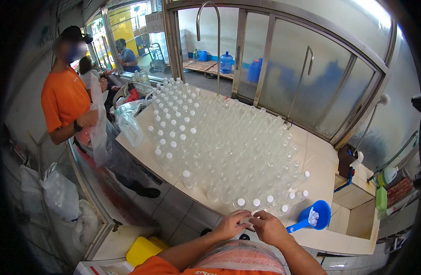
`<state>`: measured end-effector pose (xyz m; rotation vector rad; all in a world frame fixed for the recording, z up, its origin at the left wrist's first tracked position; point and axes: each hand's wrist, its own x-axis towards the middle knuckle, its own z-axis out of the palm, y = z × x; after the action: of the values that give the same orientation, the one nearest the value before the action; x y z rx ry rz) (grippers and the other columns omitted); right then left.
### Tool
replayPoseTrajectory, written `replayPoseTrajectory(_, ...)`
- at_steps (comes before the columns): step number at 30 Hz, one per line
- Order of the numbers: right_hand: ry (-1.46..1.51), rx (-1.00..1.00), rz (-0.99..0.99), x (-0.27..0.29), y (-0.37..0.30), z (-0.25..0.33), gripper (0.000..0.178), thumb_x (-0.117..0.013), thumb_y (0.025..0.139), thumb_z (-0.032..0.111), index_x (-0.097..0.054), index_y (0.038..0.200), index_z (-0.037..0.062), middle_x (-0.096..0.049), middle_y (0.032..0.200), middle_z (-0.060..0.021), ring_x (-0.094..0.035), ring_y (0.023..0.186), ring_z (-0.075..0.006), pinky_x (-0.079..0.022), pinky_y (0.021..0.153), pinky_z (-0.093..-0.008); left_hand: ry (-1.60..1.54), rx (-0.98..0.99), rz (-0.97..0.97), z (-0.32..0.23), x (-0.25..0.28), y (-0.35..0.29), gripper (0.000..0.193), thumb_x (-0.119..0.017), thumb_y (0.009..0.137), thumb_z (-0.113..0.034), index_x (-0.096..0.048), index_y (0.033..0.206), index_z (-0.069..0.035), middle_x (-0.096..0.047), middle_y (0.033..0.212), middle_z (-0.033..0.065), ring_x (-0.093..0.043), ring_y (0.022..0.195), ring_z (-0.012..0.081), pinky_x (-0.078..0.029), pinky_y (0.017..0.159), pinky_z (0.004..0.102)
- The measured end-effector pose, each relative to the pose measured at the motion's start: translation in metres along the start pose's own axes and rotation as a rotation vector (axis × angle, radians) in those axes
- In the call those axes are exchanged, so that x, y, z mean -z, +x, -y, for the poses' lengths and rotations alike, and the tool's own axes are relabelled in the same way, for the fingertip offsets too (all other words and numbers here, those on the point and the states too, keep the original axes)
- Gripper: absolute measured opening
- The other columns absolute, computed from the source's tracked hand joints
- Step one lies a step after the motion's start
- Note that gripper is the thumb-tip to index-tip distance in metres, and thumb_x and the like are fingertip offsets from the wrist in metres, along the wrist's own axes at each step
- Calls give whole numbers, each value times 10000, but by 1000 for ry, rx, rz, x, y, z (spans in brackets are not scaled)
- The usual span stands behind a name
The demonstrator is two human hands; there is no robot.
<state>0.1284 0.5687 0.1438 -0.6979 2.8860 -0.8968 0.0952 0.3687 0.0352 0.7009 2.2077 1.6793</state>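
Now: hands [251, 224] at bottle [240, 204] | blue scoop [313, 216] right | bottles [229, 137] behind

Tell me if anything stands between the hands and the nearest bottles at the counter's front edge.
Nothing visible does. The left hand and right hand meet right at the front-row capped bottle on the white counter; the blue scoop lies off to the right.

Packed bottles [229, 142] blocking counter [318, 181]

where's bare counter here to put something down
Bare tile lies right of the bottles, between them and the blue scoop, and along the sliding window. The bottle block and the edge by both hands are crowded.
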Motion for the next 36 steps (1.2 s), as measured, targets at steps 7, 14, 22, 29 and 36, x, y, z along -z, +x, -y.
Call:
replayPoseTrajectory(7,-120,13,-4,-11,2,-13,289,-681,812,-23,-746,1084,49,-725,1058,-174,-715,960,-356,-598,815,-430,-28,-98,1,10,-6,12,564,-830,869,-123,-647,1398,-54,-657,1417,94,-675,892,165,-554,716,298)
replayPoseTrajectory(14,-127,47,11,-17,10,-12,210,-701,805,6,-716,1013,21,-721,1029,-192,-713,932,-361,-595,784,-431,-43,-103,36,15,-3,17,526,-810,861,-86,-653,1361,-37,-663,1359,104,-659,832,164,-545,684,303)
replayPoseTrajectory(22,-234,-183,80,-21,19,-13,243,-701,864,130,-654,1064,0,-677,910,-204,-721,766,-397,-600,693,-496,-2,-155,15,22,-10,19,530,-813,862,-107,-645,1359,-35,-638,1371,129,-682,876,203,-575,714,305)
replayPoseTrajectory(29,-250,-160,18,-31,3,-9,268,-716,918,264,-666,1014,19,-692,846,-226,-727,755,-387,-597,649,-492,-15,-145,35,25,-15,12,521,-775,872,-80,-627,1370,-51,-643,1387,106,-700,1008,230,-572,765,331)
replayPoseTrajectory(36,-108,-92,-31,-2,8,-8,225,-769,876,188,-686,985,9,-697,845,-199,-708,731,-378,-578,647,-470,-30,-27,105,24,-7,5,513,-758,892,-73,-619,1386,-39,-659,1351,121,-674,1172,233,-556,876,370)
